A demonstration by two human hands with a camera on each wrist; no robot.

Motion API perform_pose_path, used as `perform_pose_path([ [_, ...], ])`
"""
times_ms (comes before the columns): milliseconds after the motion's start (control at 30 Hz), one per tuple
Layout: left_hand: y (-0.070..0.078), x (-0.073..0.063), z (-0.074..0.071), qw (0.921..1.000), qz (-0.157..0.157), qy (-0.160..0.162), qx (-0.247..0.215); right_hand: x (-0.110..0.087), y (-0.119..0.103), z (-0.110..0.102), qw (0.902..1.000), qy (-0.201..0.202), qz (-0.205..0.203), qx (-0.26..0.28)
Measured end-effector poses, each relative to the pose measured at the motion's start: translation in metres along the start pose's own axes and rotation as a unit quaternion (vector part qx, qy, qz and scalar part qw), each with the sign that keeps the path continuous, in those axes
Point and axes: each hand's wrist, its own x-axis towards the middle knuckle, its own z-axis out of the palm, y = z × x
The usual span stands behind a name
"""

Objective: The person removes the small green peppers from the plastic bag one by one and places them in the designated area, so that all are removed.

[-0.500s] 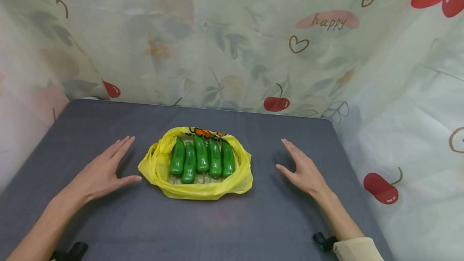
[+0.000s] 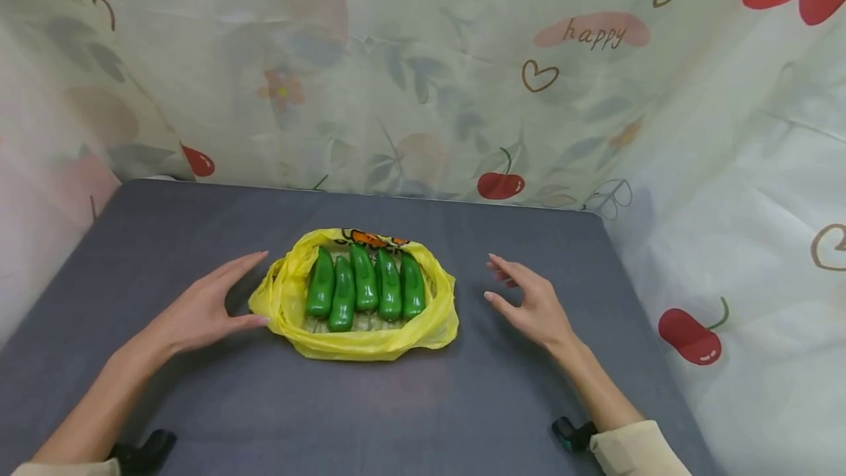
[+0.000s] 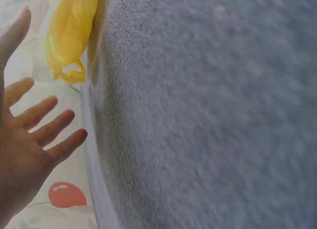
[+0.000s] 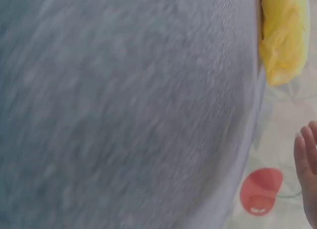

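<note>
**Left hand point(image 2: 198, 314) and right hand point(image 2: 534, 307) on two sides of a yellow plastic bag point(image 2: 370, 347) with five green chili peppers point(image 2: 365, 285)**

From my distant place, I saw the bag lying on the dark grey tablecloth point(image 2: 410, 417), between the two hands, with its mouth spread wide to the top. The glossy peppers lay inside it, side by side in one row, their narrow ends pointing to the far side. The second one from the left lay a little nearer to the person. An orange and black print showed at the bag's far rim.

The left hand was just beside the bag's left end. Its fingers were extended, with a wide space to the thumb, and it had hold of nothing. In the head view the thumb tip seemed to meet the bag's edge, but the left wrist view showed a gap, so I could not be fully sure about touching.

The right hand was apart from the bag's right end. Its thumb stood away from the fingers, which were slightly bent, and it also gripped nothing. My right wrist view caught this hand only partly, at the frame's edge.

Black wrist devices point(image 2: 571, 434) and beige sleeves point(image 2: 637, 448) were visible on both arms. Behind the table hung a pale curtain point(image 2: 396, 79), printed with cherries, leaves, hearts and the word "happy".
</note>
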Motion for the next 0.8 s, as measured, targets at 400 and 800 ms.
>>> perform_pose_path([
  [400, -0.001, 0.015, 0.003, 0.9955, 0.012, -0.033, -0.089, 0.017, -0.02, 0.018, 0.9965, -0.018, 0.003, 0.082],
  [800, 0.004, 0.031, 0.007, 0.9921, -0.006, -0.063, -0.108, 0.033, -0.036, 0.037, 0.9857, -0.033, 0.01, 0.165],
])
